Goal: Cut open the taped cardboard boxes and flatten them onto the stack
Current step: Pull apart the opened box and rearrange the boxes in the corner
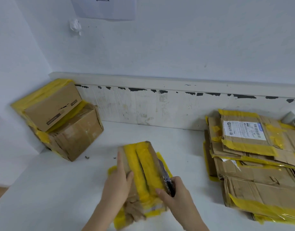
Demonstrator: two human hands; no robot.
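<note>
A small cardboard box (143,165) wrapped in yellow tape lies in the middle of the white surface, with a dark slit running along its taped top. My left hand (117,182) rests against its left side, fingers straight and thumb on top. My right hand (176,195) grips a dark-handled cutter (166,178) at the box's right edge, its forefinger on the yellow tape. A stack of flattened boxes (253,165) with yellow tape strips lies at the right.
Two taped boxes sit in the left corner, a smaller one (51,105) tilted on a larger one (76,135). A scuffed white wall panel (160,107) runs behind. A pale object (293,120) lies behind the stack.
</note>
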